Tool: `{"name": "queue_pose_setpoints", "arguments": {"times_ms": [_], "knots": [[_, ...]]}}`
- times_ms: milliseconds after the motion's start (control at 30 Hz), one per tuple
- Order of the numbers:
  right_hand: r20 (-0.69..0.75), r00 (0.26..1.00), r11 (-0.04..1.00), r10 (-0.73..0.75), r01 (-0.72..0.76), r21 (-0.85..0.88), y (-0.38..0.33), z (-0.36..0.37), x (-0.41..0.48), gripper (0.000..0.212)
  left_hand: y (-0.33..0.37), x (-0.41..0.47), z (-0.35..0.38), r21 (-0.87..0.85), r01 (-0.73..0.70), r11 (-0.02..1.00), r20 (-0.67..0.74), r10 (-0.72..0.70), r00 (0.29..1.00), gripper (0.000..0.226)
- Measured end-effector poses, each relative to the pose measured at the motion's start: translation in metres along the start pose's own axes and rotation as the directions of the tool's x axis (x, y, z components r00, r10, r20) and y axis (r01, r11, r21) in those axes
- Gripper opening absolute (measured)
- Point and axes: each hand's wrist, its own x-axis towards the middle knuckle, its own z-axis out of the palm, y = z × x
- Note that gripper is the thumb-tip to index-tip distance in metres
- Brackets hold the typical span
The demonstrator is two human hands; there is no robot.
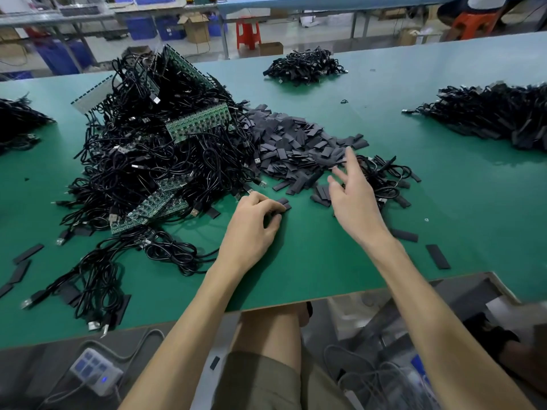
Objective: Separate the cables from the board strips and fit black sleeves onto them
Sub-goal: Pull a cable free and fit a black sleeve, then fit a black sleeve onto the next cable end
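A big tangle of black USB cables still joined to green board strips (165, 149) covers the left middle of the green table (310, 270). To its right spreads a heap of flat black sleeves (296, 143). My left hand (254, 223) rests on the table with fingers curled round a few black sleeves (284, 203). My right hand (352, 193) hovers with fingers spread over the near edge of the sleeve heap, beside a small bunch of loose cables (384, 179). It holds nothing.
Piles of sleeved cables lie at the far middle (305, 66), far right (497, 113) and left edge (14, 125). Stray sleeves (438, 255) dot the near table. A power strip (94, 371) sits below the table's front edge.
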Motion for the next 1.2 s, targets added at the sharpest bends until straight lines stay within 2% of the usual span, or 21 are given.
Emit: {"name": "queue_pose_setpoints", "arguments": {"times_ms": [133,300,367,467,600,700,867,1000,1200], "knots": [[0.017,0.998,0.986,-0.063,0.065,-0.153,0.002,-0.011,0.009,0.061,0.001,0.0,-0.001,-0.017,0.005,1.0,-0.003,-0.005,1.0,0.019],[-0.028,0.999,0.999,0.039,-0.038,0.038,0.004,-0.015,0.012,0.068,0.001,0.0,-0.001,-0.02,0.007,1.0,-0.008,-0.007,1.0,0.018],[-0.046,0.999,0.998,-0.018,0.021,0.063,0.003,-0.013,0.009,0.065,0.0,0.001,-0.001,-0.021,0.003,1.0,-0.009,-0.004,1.0,0.018],[-0.047,0.983,0.985,-0.175,0.174,-0.023,0.001,-0.007,-0.002,0.054,0.0,0.002,0.001,-0.015,0.006,1.0,-0.02,-0.006,1.0,0.019],[0.112,0.956,0.956,-0.271,0.281,-0.087,0.006,0.014,-0.02,0.04,-0.002,0.002,0.005,0.034,0.029,0.999,-0.078,-0.026,0.997,0.028],[0.234,0.941,0.943,-0.246,0.288,-0.169,0.013,0.027,-0.027,0.037,-0.002,0.003,0.005,0.036,0.037,0.999,-0.091,-0.034,0.995,0.023],[0.335,0.908,0.907,-0.252,0.342,-0.246,0.012,0.034,-0.022,0.033,0.0,0.001,0.004,0.058,0.016,0.998,-0.093,-0.011,0.996,0.018],[0.344,0.908,0.891,-0.238,0.345,-0.294,0.013,0.042,-0.021,0.032,0.002,0.001,0.002,0.032,0.01,0.999,-0.101,-0.007,0.995,0.02],[0.251,0.945,0.931,-0.212,0.273,-0.243,0.018,0.039,-0.02,0.01,0.008,-0.003,-0.002,-0.066,-0.073,0.995,-0.089,0.068,0.994,0.017]]}}
